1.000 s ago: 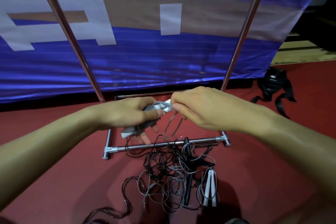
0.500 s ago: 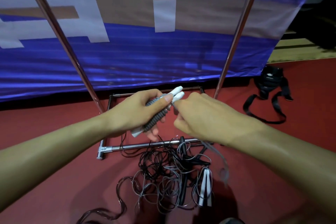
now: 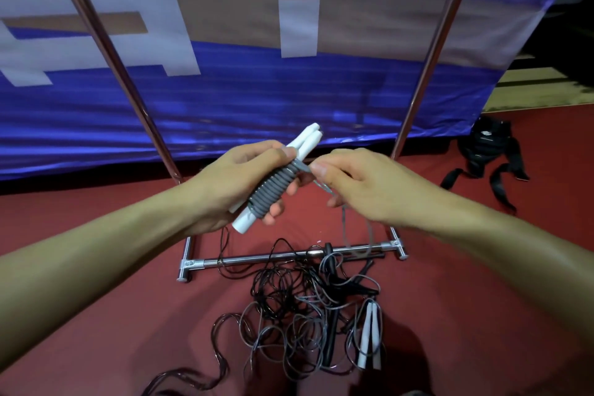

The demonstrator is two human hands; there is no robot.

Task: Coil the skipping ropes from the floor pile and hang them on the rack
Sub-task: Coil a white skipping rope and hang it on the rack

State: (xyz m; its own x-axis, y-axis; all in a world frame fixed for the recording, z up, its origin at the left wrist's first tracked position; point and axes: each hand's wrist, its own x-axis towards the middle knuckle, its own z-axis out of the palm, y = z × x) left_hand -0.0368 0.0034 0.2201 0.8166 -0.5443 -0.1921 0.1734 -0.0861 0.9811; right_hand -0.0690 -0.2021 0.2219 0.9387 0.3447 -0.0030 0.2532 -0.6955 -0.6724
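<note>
Likely a sports hall, red sports floor (image 3: 96, 347), blue banner (image 3: 257, 100), skipping ropes (image 3: 299, 325)

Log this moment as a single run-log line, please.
left hand: holds white handles | right hand: winding grey cord | floor pile: tangled | rack: no rope visible
</note>
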